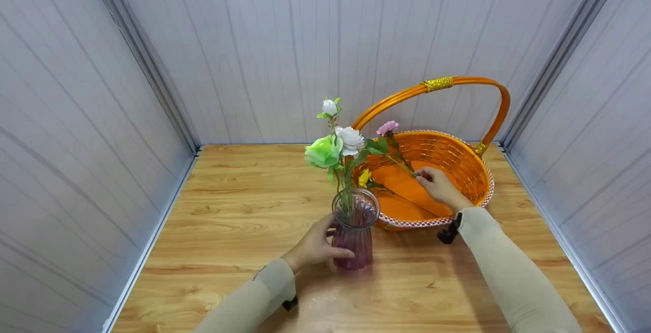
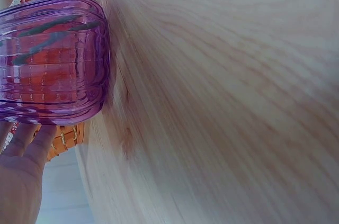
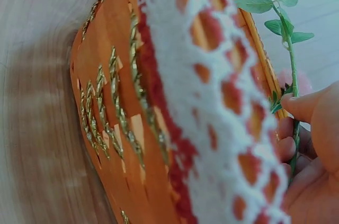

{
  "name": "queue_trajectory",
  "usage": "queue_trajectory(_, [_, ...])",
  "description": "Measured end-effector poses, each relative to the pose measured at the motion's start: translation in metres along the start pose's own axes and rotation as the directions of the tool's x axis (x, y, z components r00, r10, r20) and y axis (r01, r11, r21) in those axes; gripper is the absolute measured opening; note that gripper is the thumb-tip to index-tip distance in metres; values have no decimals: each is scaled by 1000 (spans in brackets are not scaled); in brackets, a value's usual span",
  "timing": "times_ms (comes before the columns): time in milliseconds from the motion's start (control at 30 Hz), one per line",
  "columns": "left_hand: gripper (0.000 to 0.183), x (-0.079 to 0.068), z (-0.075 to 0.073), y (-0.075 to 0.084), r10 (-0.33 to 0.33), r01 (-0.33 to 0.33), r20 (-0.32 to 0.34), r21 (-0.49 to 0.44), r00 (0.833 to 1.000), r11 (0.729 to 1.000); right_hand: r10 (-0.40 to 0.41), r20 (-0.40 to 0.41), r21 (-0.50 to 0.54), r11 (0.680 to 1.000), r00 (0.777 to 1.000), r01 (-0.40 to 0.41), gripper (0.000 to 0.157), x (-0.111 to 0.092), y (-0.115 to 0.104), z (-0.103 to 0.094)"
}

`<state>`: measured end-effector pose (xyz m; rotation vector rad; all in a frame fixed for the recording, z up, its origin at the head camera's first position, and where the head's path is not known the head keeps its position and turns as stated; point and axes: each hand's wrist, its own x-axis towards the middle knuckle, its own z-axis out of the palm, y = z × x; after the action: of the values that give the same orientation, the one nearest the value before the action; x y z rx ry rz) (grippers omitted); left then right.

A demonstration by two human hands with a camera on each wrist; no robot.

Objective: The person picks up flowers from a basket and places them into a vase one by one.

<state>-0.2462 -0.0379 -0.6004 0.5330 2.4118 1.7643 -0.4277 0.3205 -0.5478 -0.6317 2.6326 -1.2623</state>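
My left hand (image 1: 318, 244) grips a ribbed glass vase (image 1: 356, 251), clear at the top and pink-purple below, with the thumb across its front. Inside the vase, dark stems (image 2: 47, 25) show through the glass. A pale green rose (image 1: 324, 151) and a white bud (image 1: 329, 107) rise above its rim. Over the orange basket (image 1: 457, 152), my right hand (image 1: 437, 185) pinches a green leafy stem (image 3: 291, 70), which leads up-left to a white flower (image 1: 351, 140). A pink carnation (image 1: 388, 128) leans at the basket's back, its stem running close to those fingertips.
A yellow flower (image 1: 364, 178) lies in the basket at its left side. The tall arched handle (image 1: 396, 101) stands over the basket's back. Lace trim (image 3: 180, 49) edges the rim. Panel walls (image 1: 264, 53) enclose the wooden table (image 1: 229, 211) at the back and sides.
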Motion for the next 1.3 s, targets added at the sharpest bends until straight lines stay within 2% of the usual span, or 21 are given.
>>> queue_trajectory(367, [101, 1, 0, 0, 1, -1, -6, 27, 1000, 1000, 4, -48, 44, 999, 999, -2, 25, -3, -9, -6])
queue_trajectory(667, [101, 2, -1, -2, -12, 12, -1, 22, 1000, 1000, -7, -74, 57, 998, 997, 11, 31, -9, -17, -12])
queue_trajectory(767, [100, 1, 0, -2, -17, 17, 0, 4, 1000, 1000, -3, -89, 88, 996, 996, 11, 33, -11, -20, -13])
queue_trajectory(1000, [97, 1, 0, -2, 34, -34, 7, 16, 999, 999, 6, -124, 122, 992, 992, 9, 36, -13, -32, -13])
queue_trajectory(1300, [98, 1, -1, -1, 7, -7, 3, 8, 1000, 1000, 65, -147, 250, 968, 987, -27, 36, -17, -44, -11])
